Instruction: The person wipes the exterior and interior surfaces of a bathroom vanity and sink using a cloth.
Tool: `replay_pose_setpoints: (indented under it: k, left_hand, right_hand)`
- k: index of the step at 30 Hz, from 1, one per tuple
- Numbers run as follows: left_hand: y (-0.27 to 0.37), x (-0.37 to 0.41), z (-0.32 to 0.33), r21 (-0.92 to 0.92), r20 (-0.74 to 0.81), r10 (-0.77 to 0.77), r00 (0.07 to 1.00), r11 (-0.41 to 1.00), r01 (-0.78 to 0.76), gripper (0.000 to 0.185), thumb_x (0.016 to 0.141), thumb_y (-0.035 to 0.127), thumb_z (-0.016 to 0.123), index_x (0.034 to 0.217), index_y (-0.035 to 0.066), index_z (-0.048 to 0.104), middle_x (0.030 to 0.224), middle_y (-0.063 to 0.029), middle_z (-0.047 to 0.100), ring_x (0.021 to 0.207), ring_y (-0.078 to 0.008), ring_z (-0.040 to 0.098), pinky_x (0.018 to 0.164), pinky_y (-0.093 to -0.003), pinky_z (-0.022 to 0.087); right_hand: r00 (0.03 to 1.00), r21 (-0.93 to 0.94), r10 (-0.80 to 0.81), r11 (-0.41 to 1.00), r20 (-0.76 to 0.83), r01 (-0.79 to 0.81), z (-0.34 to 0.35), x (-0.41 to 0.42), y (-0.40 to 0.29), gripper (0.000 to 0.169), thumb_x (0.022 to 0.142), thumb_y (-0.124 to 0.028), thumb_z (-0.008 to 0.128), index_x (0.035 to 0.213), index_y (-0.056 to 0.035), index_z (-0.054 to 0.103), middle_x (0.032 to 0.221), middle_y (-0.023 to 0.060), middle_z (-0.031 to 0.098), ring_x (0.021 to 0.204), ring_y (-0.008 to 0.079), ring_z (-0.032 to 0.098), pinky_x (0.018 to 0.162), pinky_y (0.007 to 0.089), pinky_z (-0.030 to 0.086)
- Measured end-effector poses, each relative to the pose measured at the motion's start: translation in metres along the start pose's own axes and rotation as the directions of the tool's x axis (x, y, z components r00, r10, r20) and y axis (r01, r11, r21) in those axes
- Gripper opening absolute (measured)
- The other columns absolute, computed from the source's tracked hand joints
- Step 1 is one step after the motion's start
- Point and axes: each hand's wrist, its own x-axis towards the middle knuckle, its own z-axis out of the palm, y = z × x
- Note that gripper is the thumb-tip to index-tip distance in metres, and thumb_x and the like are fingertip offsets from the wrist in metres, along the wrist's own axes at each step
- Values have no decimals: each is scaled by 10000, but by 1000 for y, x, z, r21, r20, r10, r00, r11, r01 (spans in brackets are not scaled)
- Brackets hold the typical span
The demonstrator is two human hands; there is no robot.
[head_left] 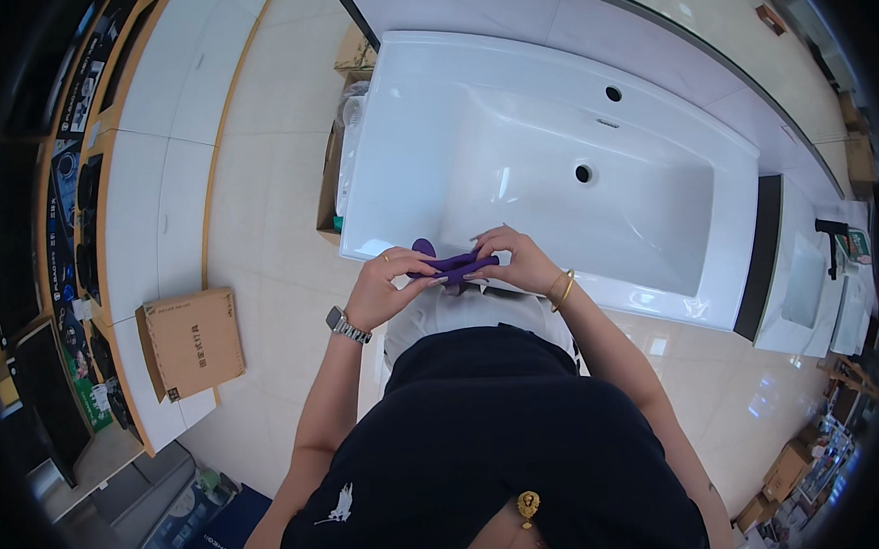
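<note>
Between my two hands is a bunched purple piece that looks like folded cloth (457, 263), held just over the front edge of a white washbasin (398, 166). My left hand (395, 280) pinches its left part, and a rounded purple end sticks up beyond the fingers. At the other end, my right hand (508, 257) grips it between thumb and fingers. Parts of the piece are covered by my fingers. The basin has a dark round tap hole (613, 93), a small overflow slot (608, 123) and a drain hole (584, 173) without a plug.
An open carton with wrapped goods (346, 153) stands left of the basin. Farther left, a cardboard box (196, 344) is beside white cabinets (138, 207). A smaller basin unit (800, 281) with a black tap (832, 246) is at right. Behind the basin rises a mirror (738, 33).
</note>
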Motion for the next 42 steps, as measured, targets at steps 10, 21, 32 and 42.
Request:
replay_pose_setpoints:
  k: [10, 21, 32, 42]
  left_hand:
    - [-59, 6, -46, 255, -291, -236, 927, 915, 312, 410, 864, 106, 677, 1256, 52, 568, 1145, -140, 658, 1080, -292, 596, 935, -369, 465]
    - [-134, -18, 45, 515, -153, -459, 875, 719, 467, 905, 860, 487, 615, 1517, 75, 148, 1551, -303, 8, 1438, -451, -2, 1149, -547, 109]
    - [-170, 38, 18, 694, -59, -455, 889, 621, 364, 1063, 830, 720, 501, 1547, 175, -64, 1582, -220, -147, 1443, -429, -167, 1095, -663, -25]
    - [-180, 82, 10, 714, -128, -346, 930, 618, 328, 938, 888, 705, 395, 1554, 174, 4, 1610, -139, -93, 1473, -349, -124, 1107, -639, -84]
  right_hand:
    - [967, 221, 206, 960, -150, -170, 18, 31, -20, 522, 889, -236, 679, 1356, -100, 489, 1129, 106, 630, 1110, 229, 586, 973, 381, 458]
    - [797, 525, 540, 777, -269, -349, 3, -42, 47, 313, 967, -120, 555, 1255, 2, 560, 1056, 125, 676, 981, 174, 649, 906, 294, 503]
    - [753, 579, 562, 758, -343, -302, 22, -62, 52, 267, 974, -103, 537, 1195, 39, 582, 1056, 114, 676, 971, 177, 654, 880, 293, 522]
    - [811, 418, 510, 828, -287, -373, 22, -49, 51, 259, 971, -134, 545, 1171, 21, 597, 1031, 124, 685, 944, 176, 668, 861, 297, 517]
